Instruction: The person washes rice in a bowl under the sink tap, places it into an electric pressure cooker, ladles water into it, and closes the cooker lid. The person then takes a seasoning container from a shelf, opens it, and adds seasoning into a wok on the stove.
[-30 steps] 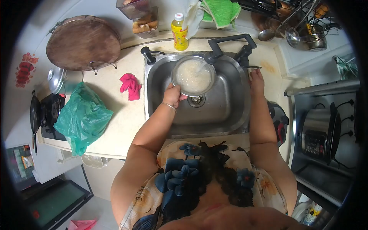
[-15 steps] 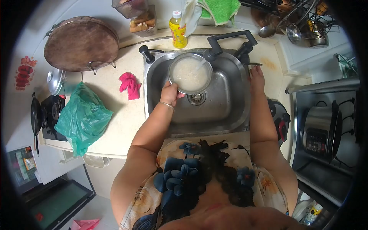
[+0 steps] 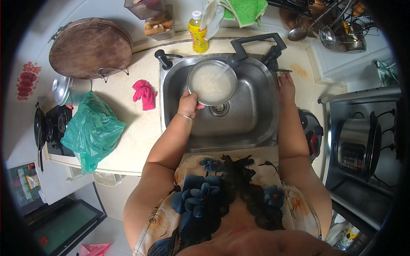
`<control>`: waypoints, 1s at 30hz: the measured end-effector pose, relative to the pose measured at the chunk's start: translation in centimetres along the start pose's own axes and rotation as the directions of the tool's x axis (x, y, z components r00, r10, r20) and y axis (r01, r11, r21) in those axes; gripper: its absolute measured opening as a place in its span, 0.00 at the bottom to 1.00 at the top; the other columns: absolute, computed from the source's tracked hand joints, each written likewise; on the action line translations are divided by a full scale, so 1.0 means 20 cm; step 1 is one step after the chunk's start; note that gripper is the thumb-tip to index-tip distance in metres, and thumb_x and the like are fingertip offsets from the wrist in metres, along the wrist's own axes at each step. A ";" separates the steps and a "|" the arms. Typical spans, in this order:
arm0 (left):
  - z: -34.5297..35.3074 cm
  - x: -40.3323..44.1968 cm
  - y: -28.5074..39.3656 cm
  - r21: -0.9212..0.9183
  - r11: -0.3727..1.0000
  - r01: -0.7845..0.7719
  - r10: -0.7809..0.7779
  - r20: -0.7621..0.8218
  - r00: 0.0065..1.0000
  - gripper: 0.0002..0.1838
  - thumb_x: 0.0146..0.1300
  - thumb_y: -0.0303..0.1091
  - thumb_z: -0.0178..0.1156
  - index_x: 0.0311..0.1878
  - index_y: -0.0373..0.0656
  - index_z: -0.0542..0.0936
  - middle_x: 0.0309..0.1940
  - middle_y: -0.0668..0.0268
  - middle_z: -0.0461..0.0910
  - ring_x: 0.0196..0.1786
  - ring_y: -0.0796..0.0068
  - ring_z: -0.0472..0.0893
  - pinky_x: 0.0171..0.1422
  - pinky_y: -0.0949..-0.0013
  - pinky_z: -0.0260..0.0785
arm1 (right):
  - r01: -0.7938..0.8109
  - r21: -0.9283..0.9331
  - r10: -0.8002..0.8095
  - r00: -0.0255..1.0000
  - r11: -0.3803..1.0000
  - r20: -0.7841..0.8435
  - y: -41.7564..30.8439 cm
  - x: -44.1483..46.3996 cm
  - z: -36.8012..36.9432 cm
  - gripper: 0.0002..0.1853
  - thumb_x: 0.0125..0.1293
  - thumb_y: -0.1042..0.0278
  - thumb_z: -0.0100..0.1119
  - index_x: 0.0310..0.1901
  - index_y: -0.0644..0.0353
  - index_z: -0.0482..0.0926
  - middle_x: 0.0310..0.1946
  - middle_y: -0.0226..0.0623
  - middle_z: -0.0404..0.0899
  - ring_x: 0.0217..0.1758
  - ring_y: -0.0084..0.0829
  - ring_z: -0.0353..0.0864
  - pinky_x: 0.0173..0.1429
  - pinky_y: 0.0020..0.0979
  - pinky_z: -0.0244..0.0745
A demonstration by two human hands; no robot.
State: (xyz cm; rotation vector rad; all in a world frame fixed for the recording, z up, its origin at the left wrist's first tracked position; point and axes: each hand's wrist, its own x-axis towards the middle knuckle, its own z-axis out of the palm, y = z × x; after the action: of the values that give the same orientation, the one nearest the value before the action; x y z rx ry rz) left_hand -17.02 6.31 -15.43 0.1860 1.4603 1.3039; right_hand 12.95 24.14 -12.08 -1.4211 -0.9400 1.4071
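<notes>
My left hand (image 3: 191,104) grips the near-left rim of a round metal pot (image 3: 193,99), thumb over the edge. Cloudy white water with rice grains (image 3: 211,83) fills much of it. The pot is held over the sink (image 3: 239,136), just beyond the drain (image 3: 219,109). A stream of water runs into it from the black faucet (image 3: 256,40), whose spout end is at the pot's right rim. My right hand (image 3: 286,85) is at the sink's right edge, its fingers closed at the faucet handle (image 3: 285,71); the fingertips show only partly.
A pink cloth (image 3: 145,94) and a green plastic bag (image 3: 92,132) lie on the left counter. Behind the sink stand a yellow bottle (image 3: 198,34) and a black soap dispenser (image 3: 164,60). A round wooden board (image 3: 92,49) leans at the back left. Ladles (image 3: 326,37) hang at the back right.
The white water in the pot appears slightly stirred up by the running stream. Both hands and the pot stay in nearly the same place.
</notes>
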 end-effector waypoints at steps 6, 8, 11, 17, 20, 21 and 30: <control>-0.01 0.01 -0.02 0.003 1.000 0.012 -0.012 0.009 1.000 0.16 0.56 0.23 0.42 0.49 0.41 0.69 0.32 0.60 0.77 0.22 0.72 0.77 0.18 0.76 0.72 | -0.018 -0.031 0.019 0.999 0.999 0.029 -0.03 -0.02 0.01 0.30 0.66 0.58 0.48 0.66 0.57 0.52 0.63 0.26 0.59 0.60 0.26 0.64 0.54 0.34 0.62; -0.01 0.00 -0.03 -0.001 1.000 0.028 -0.028 0.003 1.000 0.16 0.56 0.23 0.43 0.49 0.41 0.69 0.32 0.60 0.77 0.22 0.72 0.77 0.19 0.76 0.72 | 0.001 -0.038 0.000 1.000 0.999 0.024 -0.03 -0.03 0.01 0.30 0.66 0.58 0.48 0.66 0.58 0.52 0.63 0.27 0.60 0.59 0.26 0.64 0.53 0.34 0.63; -0.01 0.00 -0.04 0.012 0.999 0.040 -0.040 -0.013 0.999 0.16 0.56 0.24 0.44 0.49 0.41 0.69 0.32 0.60 0.77 0.21 0.71 0.77 0.19 0.76 0.72 | 0.015 -0.052 -0.015 1.000 0.999 0.003 0.01 0.02 -0.01 0.30 0.66 0.58 0.48 0.66 0.59 0.53 0.62 0.27 0.61 0.59 0.26 0.65 0.52 0.32 0.63; -0.03 0.02 -0.05 0.003 0.999 0.044 -0.044 0.008 0.999 0.16 0.57 0.24 0.44 0.49 0.42 0.70 0.32 0.60 0.77 0.22 0.71 0.76 0.20 0.75 0.72 | 0.057 -0.037 -0.059 0.997 0.998 -0.056 0.07 0.08 -0.01 0.28 0.65 0.60 0.48 0.65 0.58 0.56 0.53 0.25 0.69 0.48 0.20 0.69 0.42 0.26 0.66; -0.04 0.03 -0.06 0.023 0.998 0.051 -0.051 0.011 0.999 0.16 0.57 0.24 0.44 0.49 0.42 0.70 0.32 0.60 0.77 0.22 0.71 0.77 0.20 0.75 0.72 | 0.044 -0.048 -0.046 0.998 0.998 -0.037 0.07 0.07 -0.01 0.29 0.65 0.60 0.48 0.65 0.58 0.55 0.57 0.25 0.66 0.50 0.20 0.69 0.44 0.27 0.66; -0.04 0.03 -0.06 0.017 0.999 0.045 -0.045 0.017 0.999 0.16 0.57 0.24 0.44 0.49 0.42 0.70 0.32 0.60 0.77 0.22 0.71 0.77 0.20 0.75 0.72 | 0.044 -0.049 -0.046 0.998 0.998 -0.036 0.07 0.07 -0.01 0.29 0.65 0.60 0.48 0.65 0.58 0.55 0.57 0.25 0.66 0.50 0.20 0.69 0.44 0.27 0.66; -0.04 0.01 -0.05 0.020 0.999 0.043 -0.044 0.031 0.999 0.16 0.57 0.24 0.44 0.49 0.42 0.70 0.32 0.61 0.78 0.23 0.74 0.78 0.19 0.77 0.72 | 0.023 -0.013 -0.023 1.000 1.000 -0.014 0.06 0.06 -0.01 0.29 0.66 0.60 0.48 0.66 0.58 0.52 0.61 0.27 0.62 0.54 0.25 0.68 0.50 0.32 0.64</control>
State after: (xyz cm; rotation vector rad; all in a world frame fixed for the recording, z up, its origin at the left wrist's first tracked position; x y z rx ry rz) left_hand -17.10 5.67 -16.59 0.1862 1.4431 1.2466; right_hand 13.16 24.96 -13.53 -1.4233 -0.9549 1.3750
